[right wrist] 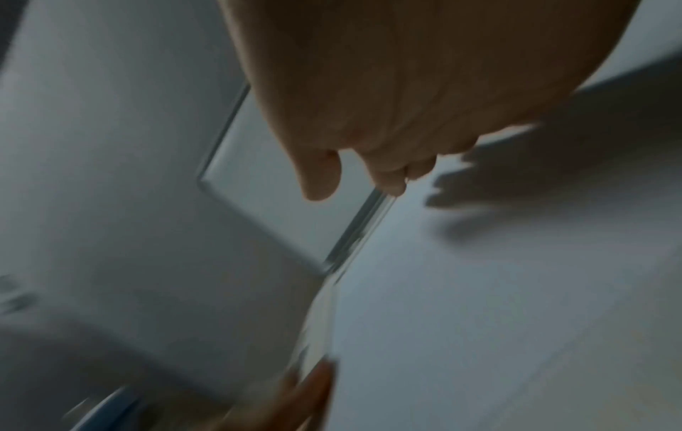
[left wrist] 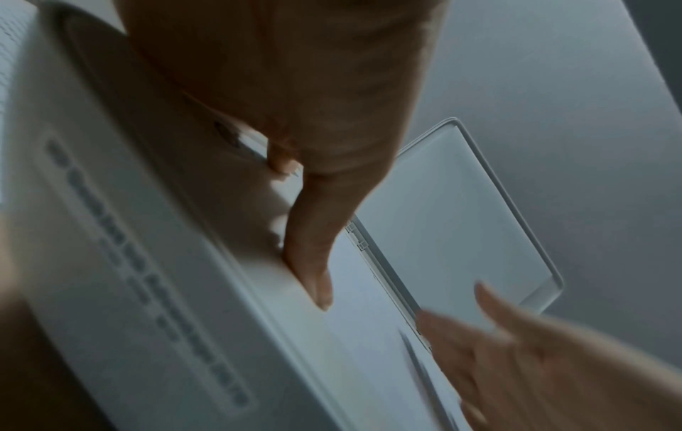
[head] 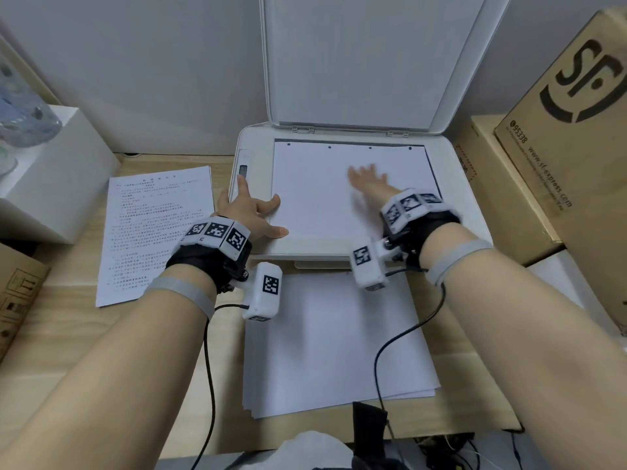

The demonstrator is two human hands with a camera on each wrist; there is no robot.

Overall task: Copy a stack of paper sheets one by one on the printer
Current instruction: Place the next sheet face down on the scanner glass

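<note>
Right hand (head: 368, 179) motion-blurred — contact of its fingers with the sheet (head: 322, 195) cannot be confirmed. Printed page (head: 156, 228) left of the left hand (head: 249, 212): text illegible. Lid (head: 373, 59) cropped at top edge.

Plain grey wall (head: 152, 62) behind; light wood desk (head: 68, 334); cardboard boxes (head: 559, 130) right; white box (head: 57, 171) left.

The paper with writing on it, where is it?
In the head view the printed sheet lies flat on the desk, left of the printer, partly under the left hand.
</note>
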